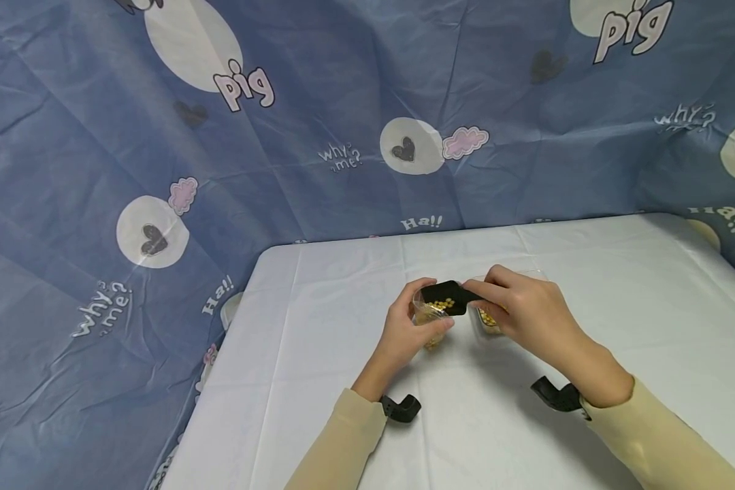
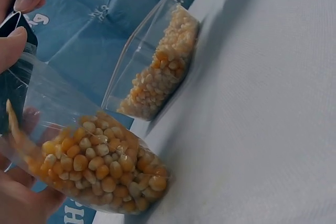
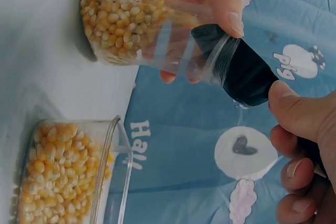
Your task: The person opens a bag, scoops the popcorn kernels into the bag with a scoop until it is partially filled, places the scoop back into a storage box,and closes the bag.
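Observation:
A clear plastic bag partly filled with yellow corn kernels stands in my left hand. The fingers and thumb wrap round its upper part, near the mouth. With my right hand I grip the handle of a black scoop, thumb on top and fingers curled beneath. The scoop's front edge reaches inside the bag's mouth, tilted toward it. Kernels lie on the scoop in the head view, and some show along the bag's inner wall in the left wrist view.
A clear rectangular container with corn kernels sits on the white tablecloth, right of the bag and partly behind my right hand. A blue printed curtain hangs behind the table. Black mounts stick out at both wrists.

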